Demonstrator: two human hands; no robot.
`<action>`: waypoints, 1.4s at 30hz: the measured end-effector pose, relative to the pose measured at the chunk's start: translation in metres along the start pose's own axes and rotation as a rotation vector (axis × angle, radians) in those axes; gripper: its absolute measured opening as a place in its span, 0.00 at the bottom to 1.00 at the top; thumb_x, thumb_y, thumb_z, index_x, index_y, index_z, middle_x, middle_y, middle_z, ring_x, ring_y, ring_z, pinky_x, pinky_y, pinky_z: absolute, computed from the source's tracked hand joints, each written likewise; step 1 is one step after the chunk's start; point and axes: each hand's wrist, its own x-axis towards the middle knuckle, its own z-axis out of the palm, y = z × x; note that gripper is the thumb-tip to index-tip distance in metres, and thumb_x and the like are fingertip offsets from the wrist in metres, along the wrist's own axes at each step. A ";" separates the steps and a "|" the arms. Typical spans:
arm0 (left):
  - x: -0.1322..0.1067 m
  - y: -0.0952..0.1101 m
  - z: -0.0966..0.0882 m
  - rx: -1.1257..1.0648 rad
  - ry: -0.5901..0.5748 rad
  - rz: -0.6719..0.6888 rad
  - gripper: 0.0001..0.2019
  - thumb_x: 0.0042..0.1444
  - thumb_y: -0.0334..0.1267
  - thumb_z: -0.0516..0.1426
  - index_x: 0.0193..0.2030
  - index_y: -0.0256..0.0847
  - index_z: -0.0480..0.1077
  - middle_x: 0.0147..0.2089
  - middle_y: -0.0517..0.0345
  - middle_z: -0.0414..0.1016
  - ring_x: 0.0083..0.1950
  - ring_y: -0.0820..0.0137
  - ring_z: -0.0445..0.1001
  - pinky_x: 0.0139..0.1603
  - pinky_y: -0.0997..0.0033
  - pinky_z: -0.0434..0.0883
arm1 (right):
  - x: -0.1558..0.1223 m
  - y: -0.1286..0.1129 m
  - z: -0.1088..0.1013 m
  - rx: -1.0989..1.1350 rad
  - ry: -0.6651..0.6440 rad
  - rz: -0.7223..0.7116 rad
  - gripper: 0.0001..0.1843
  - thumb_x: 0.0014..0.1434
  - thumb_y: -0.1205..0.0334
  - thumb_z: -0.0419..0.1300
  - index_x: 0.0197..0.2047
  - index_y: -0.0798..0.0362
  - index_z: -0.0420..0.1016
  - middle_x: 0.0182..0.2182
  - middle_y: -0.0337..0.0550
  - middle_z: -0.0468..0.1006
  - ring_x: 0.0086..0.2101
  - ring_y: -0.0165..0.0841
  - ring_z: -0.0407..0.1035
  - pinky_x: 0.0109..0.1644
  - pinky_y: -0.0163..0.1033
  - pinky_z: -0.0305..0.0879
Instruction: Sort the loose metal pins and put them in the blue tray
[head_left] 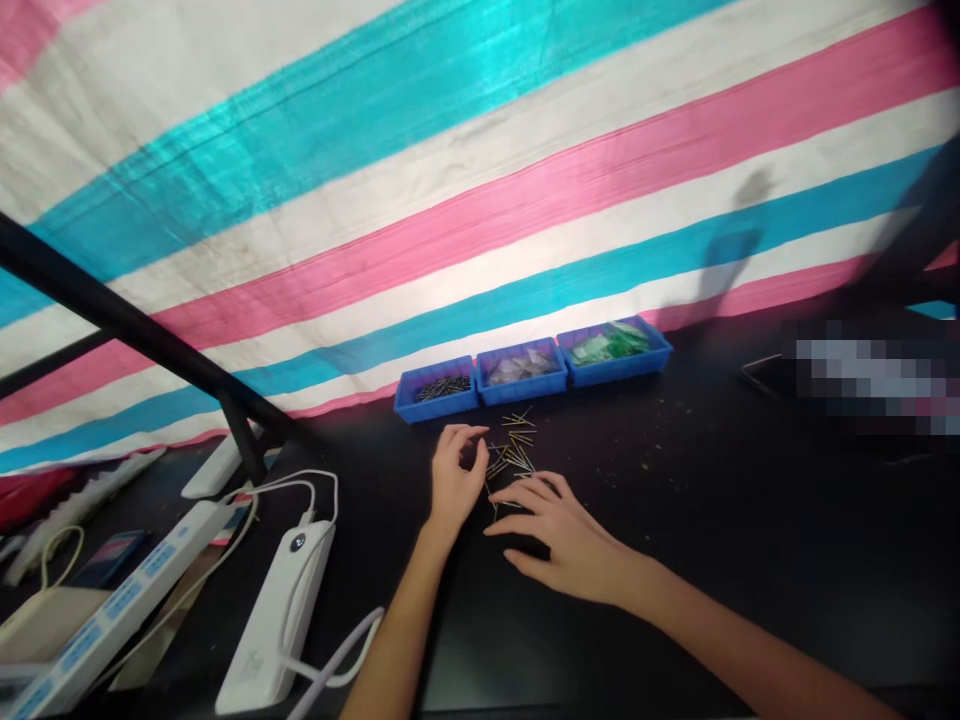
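Thin golden metal pins (510, 455) lie scattered on the black tabletop (712, 520), touching your fingertips. Nearest you, your right hand (559, 535) rests flat with its fingers spread. Your left hand (454, 475) curls at the pile's left edge, thumb near forefinger; you cannot tell whether it pinches a pin. Beyond stand three blue plastic trays (523, 388), against a pink, cyan and white striped tarp (480, 150).

A sheet (480, 200) is striped in pink, cyan and white. The table (750, 520) is seen as black. Three trays (521, 388) are coloured blue, with dark, greyish and green contents. Brass-yellow pins (514, 452) are scattered in front. A power bank (281, 620) is white; a power strip (112, 610) is white with blue switches.
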 end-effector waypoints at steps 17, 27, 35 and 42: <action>-0.006 0.012 -0.009 0.229 -0.253 -0.109 0.13 0.56 0.42 0.50 0.46 0.46 0.68 0.21 0.66 0.67 0.23 0.76 0.66 0.26 0.78 0.60 | 0.004 0.018 -0.001 -0.203 0.164 0.153 0.15 0.55 0.67 0.55 0.45 0.46 0.72 0.50 0.43 0.68 0.51 0.36 0.61 0.54 0.47 0.54; -0.009 0.021 -0.003 -0.123 -0.296 -0.147 0.16 0.54 0.39 0.52 0.50 0.43 0.66 0.27 0.62 0.74 0.25 0.75 0.69 0.27 0.78 0.65 | 0.003 0.026 0.002 -0.285 0.270 0.306 0.16 0.51 0.65 0.59 0.45 0.46 0.72 0.45 0.44 0.71 0.46 0.38 0.63 0.49 0.46 0.55; -0.007 0.018 -0.010 -0.134 -0.261 -0.140 0.11 0.54 0.40 0.52 0.39 0.41 0.73 0.22 0.61 0.70 0.23 0.75 0.67 0.26 0.77 0.64 | 0.003 0.024 0.000 -0.276 0.267 0.314 0.12 0.54 0.67 0.56 0.41 0.46 0.72 0.36 0.41 0.74 0.38 0.35 0.65 0.43 0.42 0.54; -0.012 0.017 -0.007 -0.103 -0.435 -0.106 0.13 0.55 0.41 0.51 0.37 0.41 0.75 0.17 0.63 0.68 0.19 0.76 0.63 0.23 0.77 0.62 | 0.004 0.021 -0.003 -0.267 0.237 0.346 0.10 0.55 0.68 0.56 0.41 0.47 0.72 0.34 0.39 0.75 0.36 0.34 0.65 0.39 0.40 0.53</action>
